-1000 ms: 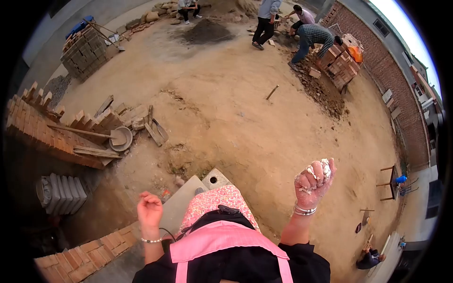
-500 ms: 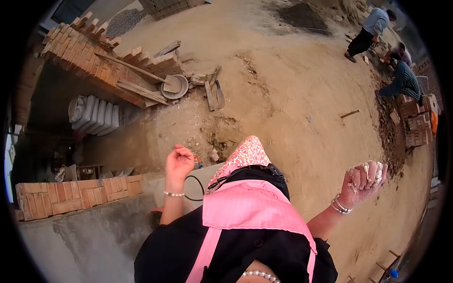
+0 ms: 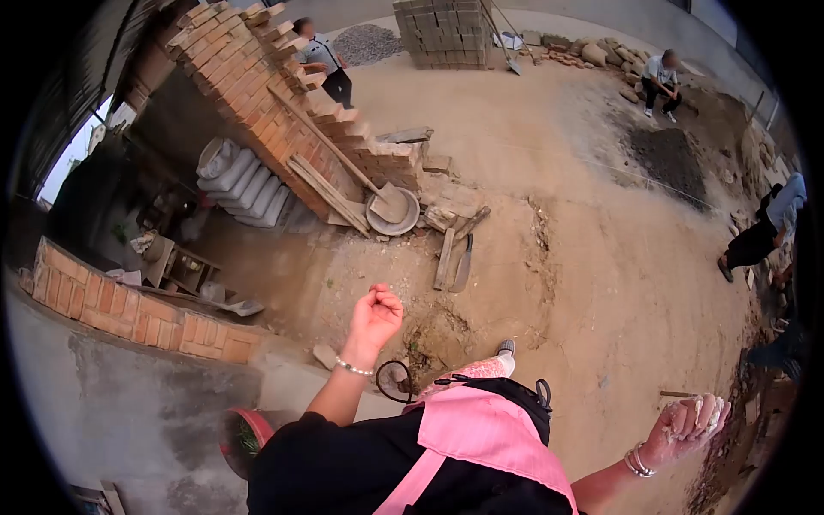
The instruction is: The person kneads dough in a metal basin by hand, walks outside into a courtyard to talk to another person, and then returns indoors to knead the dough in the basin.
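White paste [image 3: 715, 415] clings to the fingers of our right hand [image 3: 691, 427], which is folded into a fist at the lower right; whether a lump sits inside the palm, we cannot tell. Our left hand [image 3: 376, 322] is raised near the middle, fingers loosely bent inward, and we cannot tell whether they cover anything. A stick [image 3: 678, 394] appears just beside our right fist, on the ground beyond it. Our pink apron [image 3: 489, 429] fills the bottom, and a shoe [image 3: 506, 346] pokes out past it.

Clutter stands ahead of us: a rough hollow [image 3: 438, 330] in the dirt, then a flat-bladed tool [image 3: 462, 270] beside a piece of wood [image 3: 445, 257]. Behind these is a basin [image 3: 405, 225], with a shovel [image 3: 322, 133] slanting into it, and planks [image 3: 322, 184] lie alongside. A stepped brick wall [image 3: 227, 69] blocks the upper left, pale sacks [image 3: 249, 189] piled below it. Nearer, a low brick wall [image 3: 137, 309] crosses our left side, and a red pot [image 3: 251, 425] stands by our left elbow. Farther off, one person [image 3: 322, 60] stands behind the bricks, near stacked blocks [image 3: 442, 34].
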Demonstrator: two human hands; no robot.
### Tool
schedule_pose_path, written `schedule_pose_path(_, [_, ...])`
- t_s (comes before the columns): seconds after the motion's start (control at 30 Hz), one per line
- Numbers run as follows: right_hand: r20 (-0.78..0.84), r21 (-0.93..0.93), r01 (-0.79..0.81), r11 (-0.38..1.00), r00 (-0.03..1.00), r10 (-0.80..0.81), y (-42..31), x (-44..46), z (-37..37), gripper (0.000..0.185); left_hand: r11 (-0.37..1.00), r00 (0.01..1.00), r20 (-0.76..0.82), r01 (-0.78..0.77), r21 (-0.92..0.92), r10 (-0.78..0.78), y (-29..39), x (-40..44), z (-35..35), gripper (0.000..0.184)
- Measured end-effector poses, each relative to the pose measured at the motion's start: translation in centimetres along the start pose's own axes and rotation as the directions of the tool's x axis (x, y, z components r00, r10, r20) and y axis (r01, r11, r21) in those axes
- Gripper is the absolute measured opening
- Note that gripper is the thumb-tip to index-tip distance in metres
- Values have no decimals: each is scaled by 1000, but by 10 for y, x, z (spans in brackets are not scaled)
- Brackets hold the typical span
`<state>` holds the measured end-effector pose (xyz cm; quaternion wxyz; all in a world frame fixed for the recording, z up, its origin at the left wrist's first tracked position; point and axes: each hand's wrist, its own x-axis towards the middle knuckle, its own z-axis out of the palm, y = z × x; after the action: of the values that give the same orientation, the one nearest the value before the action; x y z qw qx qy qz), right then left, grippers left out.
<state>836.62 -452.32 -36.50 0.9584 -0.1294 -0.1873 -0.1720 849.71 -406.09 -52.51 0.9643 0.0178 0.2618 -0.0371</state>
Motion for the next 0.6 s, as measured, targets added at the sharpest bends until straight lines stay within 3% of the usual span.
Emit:
schedule_pose_path(0.17, [-14,33,-96,995,995,96,23,131,-118,44,990,996,-13,-89,-109,88,-38,155,-46,14])
schedule_pose_path(0.3, [-57,97,-188,977,979,194,45,224,-158,45,991,991,-133,1,-131,-18,-93,189,16,16])
schedule_pose_path(0.43, [-52,144,-218,965,972,227,51,313,-210,46,984,986,-77,-155,-93,148,-98,241,66,14])
schedule_pose_path(0.6, [1,215,-320,923,945,328,73,432,-278,45,931,948,3,-311,-189,317,-108,303,94,11])
